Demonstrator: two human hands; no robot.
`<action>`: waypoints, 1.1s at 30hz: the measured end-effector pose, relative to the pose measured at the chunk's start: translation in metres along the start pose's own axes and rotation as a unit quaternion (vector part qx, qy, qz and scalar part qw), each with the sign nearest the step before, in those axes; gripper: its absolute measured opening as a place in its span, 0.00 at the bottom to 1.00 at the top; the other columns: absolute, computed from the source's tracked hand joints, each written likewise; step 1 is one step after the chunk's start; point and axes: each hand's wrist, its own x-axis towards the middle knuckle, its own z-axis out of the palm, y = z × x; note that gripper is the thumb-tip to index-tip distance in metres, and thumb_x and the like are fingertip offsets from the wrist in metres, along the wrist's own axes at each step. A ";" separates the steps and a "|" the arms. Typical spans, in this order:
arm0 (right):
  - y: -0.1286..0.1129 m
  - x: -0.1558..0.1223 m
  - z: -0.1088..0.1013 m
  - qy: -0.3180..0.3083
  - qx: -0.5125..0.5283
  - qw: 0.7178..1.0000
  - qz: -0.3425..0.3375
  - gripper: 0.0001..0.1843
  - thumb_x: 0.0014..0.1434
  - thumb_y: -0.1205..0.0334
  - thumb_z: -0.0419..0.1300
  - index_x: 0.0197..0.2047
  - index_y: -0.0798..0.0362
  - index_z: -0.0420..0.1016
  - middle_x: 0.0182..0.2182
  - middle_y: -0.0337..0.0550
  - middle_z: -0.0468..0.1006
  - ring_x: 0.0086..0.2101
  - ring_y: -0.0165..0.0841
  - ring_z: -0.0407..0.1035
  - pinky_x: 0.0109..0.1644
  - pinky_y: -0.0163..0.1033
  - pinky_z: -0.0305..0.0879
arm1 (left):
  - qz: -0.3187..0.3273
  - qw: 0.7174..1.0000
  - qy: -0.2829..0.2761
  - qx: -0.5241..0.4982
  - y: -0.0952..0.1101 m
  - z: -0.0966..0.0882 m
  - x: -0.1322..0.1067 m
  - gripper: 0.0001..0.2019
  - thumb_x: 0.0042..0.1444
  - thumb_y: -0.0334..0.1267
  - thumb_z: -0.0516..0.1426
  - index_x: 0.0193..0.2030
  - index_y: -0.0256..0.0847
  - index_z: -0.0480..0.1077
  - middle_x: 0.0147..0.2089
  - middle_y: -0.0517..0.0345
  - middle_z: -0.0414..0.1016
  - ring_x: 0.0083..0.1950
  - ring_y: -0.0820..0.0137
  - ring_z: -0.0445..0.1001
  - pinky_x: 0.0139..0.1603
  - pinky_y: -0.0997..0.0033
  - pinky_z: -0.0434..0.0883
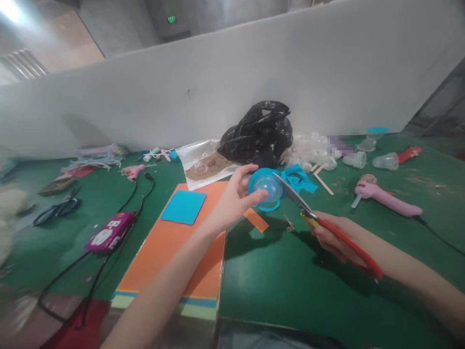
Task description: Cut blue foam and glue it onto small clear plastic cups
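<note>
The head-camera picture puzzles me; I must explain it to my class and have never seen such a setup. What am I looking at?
There is no machine here: these are a person's own bare hands, seen by a camera worn on the head, looking forward and down. That is why the forearms reach in from the bottom.

The left hand holds a blue piece together with a clear plastic dome. The right hand holds scissors with red handles, their blades at the blue piece.

On the green table lie a stack of coloured sheets, orange on top, with a blue square on it. A pink glue gun lies at the right; a black plastic bag sits at the back.
</note>
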 end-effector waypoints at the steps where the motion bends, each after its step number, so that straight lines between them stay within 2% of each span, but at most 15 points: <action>1: 0.000 0.000 0.000 -0.001 -0.002 1.000 0.001 0.36 0.56 0.20 0.51 0.29 0.48 0.57 0.19 0.30 0.60 0.19 0.24 0.51 0.20 0.33 0.51 | -0.002 1.000 -0.005 0.000 0.001 -0.001 0.000 0.31 0.55 0.46 0.68 0.62 0.50 0.61 0.50 0.55 0.75 0.47 0.67 0.76 0.48 0.64 0.73; 5: -0.005 0.000 0.001 0.004 -0.014 1.000 0.000 0.37 0.54 0.19 0.51 0.28 0.48 0.57 0.18 0.30 0.59 0.18 0.24 0.52 0.20 0.33 0.51 | -0.003 1.000 -0.007 -0.001 0.000 -0.004 0.001 0.31 0.56 0.46 0.67 0.62 0.49 0.61 0.52 0.54 0.75 0.48 0.66 0.76 0.49 0.63 0.73; 9: -0.016 -0.001 0.004 0.018 -0.004 0.999 0.036 0.37 0.50 0.18 0.55 0.27 0.47 0.56 0.17 0.29 0.58 0.17 0.24 0.52 0.19 0.32 0.50 | -0.008 1.000 0.005 -0.002 -0.002 -0.002 0.001 0.31 0.56 0.47 0.67 0.62 0.48 0.61 0.54 0.52 0.74 0.51 0.63 0.75 0.51 0.60 0.73; 14: -0.024 -0.002 0.006 0.041 0.022 0.998 0.047 0.38 0.45 0.18 0.58 0.28 0.47 0.56 0.19 0.29 0.60 0.18 0.24 0.52 0.19 0.32 0.51 | -0.030 0.999 0.032 -0.017 -0.001 0.003 -0.001 0.32 0.56 0.47 0.67 0.63 0.49 0.59 0.62 0.49 0.71 0.56 0.61 0.75 0.56 0.56 0.72; 21: -0.008 -0.002 0.001 0.026 -0.047 0.998 -0.036 0.32 0.56 0.26 0.60 0.30 0.48 0.59 0.21 0.32 0.62 0.20 0.26 0.55 0.21 0.33 0.54 | -0.033 0.998 0.059 -0.013 0.002 0.004 0.000 0.33 0.55 0.48 0.67 0.63 0.49 0.59 0.62 0.48 0.71 0.55 0.61 0.76 0.52 0.59 0.72; 28: 0.004 -0.007 -0.005 0.009 -0.114 0.990 -0.077 0.27 0.67 0.32 0.50 0.35 0.48 0.61 0.26 0.35 0.66 0.25 0.28 0.57 0.28 0.35 0.57 | -0.008 0.999 0.029 0.017 0.003 0.002 0.000 0.30 0.55 0.46 0.67 0.61 0.48 0.61 0.57 0.50 0.74 0.53 0.62 0.76 0.53 0.58 0.73; 33: 0.004 -0.007 -0.003 0.009 -0.095 0.992 -0.086 0.28 0.68 0.31 0.49 0.33 0.48 0.58 0.24 0.33 0.63 0.23 0.27 0.55 0.27 0.35 0.55 | -0.009 0.999 0.001 0.034 0.006 0.004 -0.003 0.28 0.57 0.42 0.67 0.61 0.48 0.61 0.50 0.54 0.76 0.48 0.65 0.77 0.51 0.60 0.74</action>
